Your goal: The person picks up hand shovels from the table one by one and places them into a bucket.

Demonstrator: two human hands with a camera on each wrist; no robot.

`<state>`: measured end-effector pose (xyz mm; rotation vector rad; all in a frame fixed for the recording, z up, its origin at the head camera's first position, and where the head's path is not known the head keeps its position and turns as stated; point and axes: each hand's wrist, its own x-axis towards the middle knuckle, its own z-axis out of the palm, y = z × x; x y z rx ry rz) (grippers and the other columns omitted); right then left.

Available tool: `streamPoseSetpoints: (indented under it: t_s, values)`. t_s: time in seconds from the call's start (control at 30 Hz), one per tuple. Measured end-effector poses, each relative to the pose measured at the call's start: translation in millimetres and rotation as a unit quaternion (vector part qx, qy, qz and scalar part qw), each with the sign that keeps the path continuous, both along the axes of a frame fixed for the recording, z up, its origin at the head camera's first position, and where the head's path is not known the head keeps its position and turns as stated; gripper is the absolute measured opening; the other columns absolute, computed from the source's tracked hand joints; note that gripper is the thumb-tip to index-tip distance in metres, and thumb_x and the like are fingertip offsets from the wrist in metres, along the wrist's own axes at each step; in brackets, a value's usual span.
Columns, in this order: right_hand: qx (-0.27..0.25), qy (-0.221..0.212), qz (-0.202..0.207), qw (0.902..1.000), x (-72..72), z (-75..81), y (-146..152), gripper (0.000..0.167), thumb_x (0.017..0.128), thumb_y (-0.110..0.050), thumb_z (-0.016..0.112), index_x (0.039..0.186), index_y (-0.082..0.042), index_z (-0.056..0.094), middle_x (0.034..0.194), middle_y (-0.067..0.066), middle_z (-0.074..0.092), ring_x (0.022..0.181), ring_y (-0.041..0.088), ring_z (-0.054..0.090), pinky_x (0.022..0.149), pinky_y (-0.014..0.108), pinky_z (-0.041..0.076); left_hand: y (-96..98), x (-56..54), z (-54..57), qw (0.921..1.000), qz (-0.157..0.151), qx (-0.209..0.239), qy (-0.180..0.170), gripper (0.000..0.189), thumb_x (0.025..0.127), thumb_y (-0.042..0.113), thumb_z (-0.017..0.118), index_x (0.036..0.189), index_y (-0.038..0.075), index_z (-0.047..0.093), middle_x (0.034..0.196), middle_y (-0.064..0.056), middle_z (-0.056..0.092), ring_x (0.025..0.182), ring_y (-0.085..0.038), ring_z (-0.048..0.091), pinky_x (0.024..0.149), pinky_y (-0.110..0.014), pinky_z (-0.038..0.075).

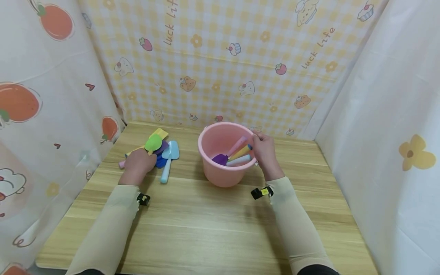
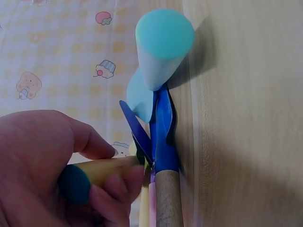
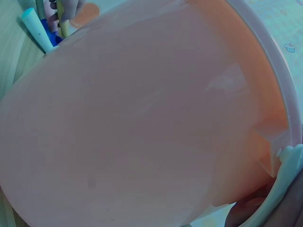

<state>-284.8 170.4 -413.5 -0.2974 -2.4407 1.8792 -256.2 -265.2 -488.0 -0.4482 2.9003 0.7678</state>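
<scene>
Bucket (image 1: 223,177) of pink plastic stands mid-surface (image 1: 206,229), with a purple shovel (image 1: 220,159) among the toys inside. From my station I see the right hand (image 1: 264,151) pinching its rim. Off to the left, my left hand (image 1: 139,166) has fingers curled round the yellow handle (image 2: 106,170) of a green shovel (image 1: 153,142), over other toy tools; a light-blue shovel (image 1: 170,152) lies just beside.
</scene>
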Motion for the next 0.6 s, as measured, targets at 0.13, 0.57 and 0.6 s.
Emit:
streamPoseSetpoints:
  t_s: [0.13, 0.57, 0.6]
  values:
    - [-0.005, 0.001, 0.0, 1.0, 0.0, -0.7, 0.7, 0.043, 0.116, -0.025, 0.053, 0.152, -0.008, 0.067, 0.165, 0.006, 0.055, 0.143, 0.019, 0.055, 0.071, 0.022, 0.058, -1.4, -0.5, 0.1, 1.0, 0.006, 0.005, 0.004, 0.041, 0.104, 0.033, 0.052, 0.103, -0.006, 0.066, 0.105, -0.027, 0.067, 0.095, -0.045, 0.061, 0.103, -0.079, 0.036]
    - [-0.01, 0.012, -0.005, 0.9999, 1.1, -1.8, -0.3, 0.041, 0.115, -0.025, 0.054, 0.15, -0.009, 0.069, 0.162, 0.009, 0.059, 0.136, 0.021, 0.058, 0.07, 0.021, 0.056, -3.0, 3.5, 10.2, 0.9989, 0.033, 0.033, 0.002, 0.05, 0.107, 0.042, 0.049, 0.115, -0.005, 0.063, 0.102, -0.022, 0.062, 0.096, -0.042, 0.058, 0.094, -0.068, 0.04]
    - [-0.01, 0.012, -0.005, 0.9999, 1.2, -1.6, -0.3, 0.041, 0.115, -0.025, 0.054, 0.15, -0.009, 0.069, 0.161, 0.009, 0.059, 0.135, 0.022, 0.059, 0.07, 0.022, 0.056, -3.2, 3.9, 11.5, 0.9987, 0.034, 0.038, 0.008, 0.051, 0.107, 0.042, 0.049, 0.117, -0.005, 0.063, 0.102, -0.021, 0.062, 0.095, -0.041, 0.058, 0.091, -0.065, 0.04]
